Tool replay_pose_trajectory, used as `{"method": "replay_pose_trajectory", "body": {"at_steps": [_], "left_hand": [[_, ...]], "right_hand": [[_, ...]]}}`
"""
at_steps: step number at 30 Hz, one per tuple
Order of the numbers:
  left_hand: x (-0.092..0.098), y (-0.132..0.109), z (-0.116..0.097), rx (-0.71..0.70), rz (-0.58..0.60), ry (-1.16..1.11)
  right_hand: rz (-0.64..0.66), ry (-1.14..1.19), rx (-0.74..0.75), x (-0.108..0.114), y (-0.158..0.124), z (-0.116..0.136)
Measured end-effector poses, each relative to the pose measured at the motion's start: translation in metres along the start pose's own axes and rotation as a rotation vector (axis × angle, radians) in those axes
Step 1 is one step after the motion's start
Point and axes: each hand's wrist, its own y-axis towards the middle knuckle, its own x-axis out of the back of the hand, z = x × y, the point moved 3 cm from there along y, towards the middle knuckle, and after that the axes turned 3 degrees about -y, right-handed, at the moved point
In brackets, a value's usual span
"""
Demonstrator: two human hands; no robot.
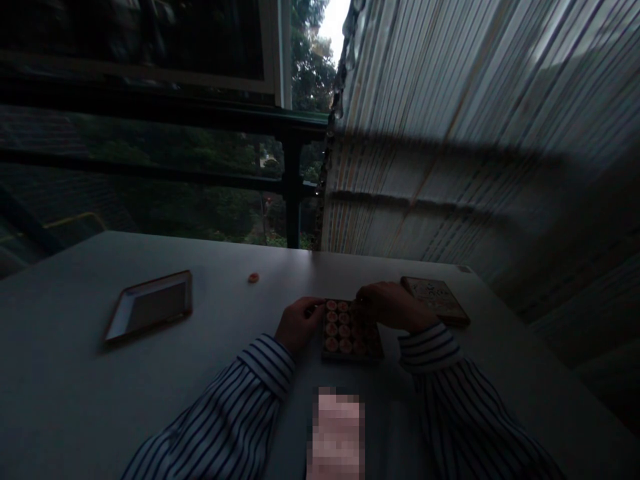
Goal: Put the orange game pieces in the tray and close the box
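Note:
A small wooden tray [327,353] filled with several round reddish game pieces [344,331] lies on the grey table [75,373] in front of me. My left hand [299,322] rests at the tray's left edge, fingers curled against its top left corner. Over the tray's upper right part sits my right hand [393,305], fingers bent down onto the pieces; what they grip is hidden. Both arms wear striped sleeves.
A flat box lid [150,305] with a white rim lies on the table at the left. One loose round piece [253,277] sits beyond it. A patterned flat box part [437,298] lies right of my right hand. A railing and striped blinds stand behind.

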Motion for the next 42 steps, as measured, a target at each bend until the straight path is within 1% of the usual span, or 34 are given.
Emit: {"method": "replay_pose_trajectory", "body": {"at_steps": [9, 17, 32, 37, 42], "left_hand": [[0.0005, 0.0005, -0.0018, -0.023, 0.006, 0.040], [-0.0008, 0.0003, 0.0012, -0.032, 0.000, 0.046], [-0.0011, 0.0010, 0.0026, -0.035, 0.008, 0.048], [-0.0005, 0.0006, -0.0002, -0.023, 0.001, 0.042], [0.0001, 0.0002, -0.0033, -0.017, 0.013, 0.049]], "right_hand": [[0.053, -0.037, -0.018, 0.0012, -0.0009, 0.0016], [0.105, -0.049, -0.055, -0.0008, -0.0003, 0.0014], [0.135, -0.022, -0.037, -0.0019, 0.0012, 0.0016], [0.118, -0.013, -0.025, -0.0012, 0.0007, 0.0021], [0.133, -0.010, -0.040, -0.0030, 0.0018, 0.0014]]}}
